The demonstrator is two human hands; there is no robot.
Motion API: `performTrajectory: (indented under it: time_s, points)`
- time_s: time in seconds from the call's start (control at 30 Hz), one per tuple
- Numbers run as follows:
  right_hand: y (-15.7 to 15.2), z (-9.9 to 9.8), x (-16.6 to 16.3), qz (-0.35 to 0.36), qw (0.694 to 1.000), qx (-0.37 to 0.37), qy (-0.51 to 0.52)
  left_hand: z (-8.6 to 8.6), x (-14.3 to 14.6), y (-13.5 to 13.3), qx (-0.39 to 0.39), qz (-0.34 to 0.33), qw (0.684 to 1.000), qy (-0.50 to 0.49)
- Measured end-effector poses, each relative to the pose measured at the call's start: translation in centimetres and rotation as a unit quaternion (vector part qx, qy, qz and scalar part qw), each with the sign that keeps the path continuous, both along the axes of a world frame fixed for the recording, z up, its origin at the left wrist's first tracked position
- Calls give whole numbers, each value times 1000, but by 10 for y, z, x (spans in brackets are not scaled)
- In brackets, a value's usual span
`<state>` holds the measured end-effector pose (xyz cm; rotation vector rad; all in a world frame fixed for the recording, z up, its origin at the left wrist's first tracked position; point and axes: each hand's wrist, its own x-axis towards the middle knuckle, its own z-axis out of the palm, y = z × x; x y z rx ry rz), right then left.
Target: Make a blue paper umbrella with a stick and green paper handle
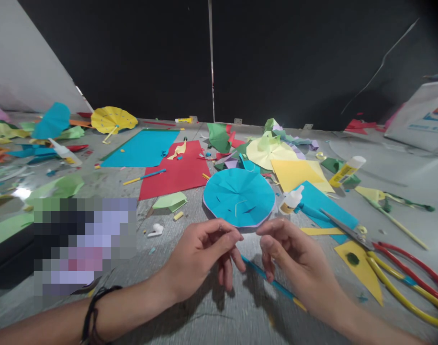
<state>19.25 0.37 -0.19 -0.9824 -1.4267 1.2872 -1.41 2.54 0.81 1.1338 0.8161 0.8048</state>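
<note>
My left hand [200,254] and my right hand [294,258] meet over the grey table, both pinched thumb to forefinger, their tips almost touching at something too small to name. Just beyond the fingertips lies a round blue paper disc [239,196] with folds and small cuts. A thin blue and yellow stick [272,283] lies on the table under my right hand. A small white glue bottle [291,200] lies to the right of the disc.
Red paper [175,172], a blue sheet [141,148] and yellow sheets [297,173] are spread behind. Scissors [351,232] and red and yellow cords [409,282] lie right. A yellow glue bottle [346,171], a yellow paper umbrella [113,120], white earbuds [156,231] and scraps lie around.
</note>
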Motion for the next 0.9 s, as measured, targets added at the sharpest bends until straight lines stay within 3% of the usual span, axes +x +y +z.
performTrajectory:
  time_s: [0.47, 0.67, 0.9]
  points:
    - [-2, -1, -3, 12, 999, 13, 45, -5, -2, -1, -15, -51, 997, -54]
    - [-2, -1, -6, 36, 996, -14, 81, -3, -3, -2, -21, -62, 996, -64]
    - [-1, -3, -5, 27, 996, 26, 75, -5, -3, 2, -5, -70, 989, -129]
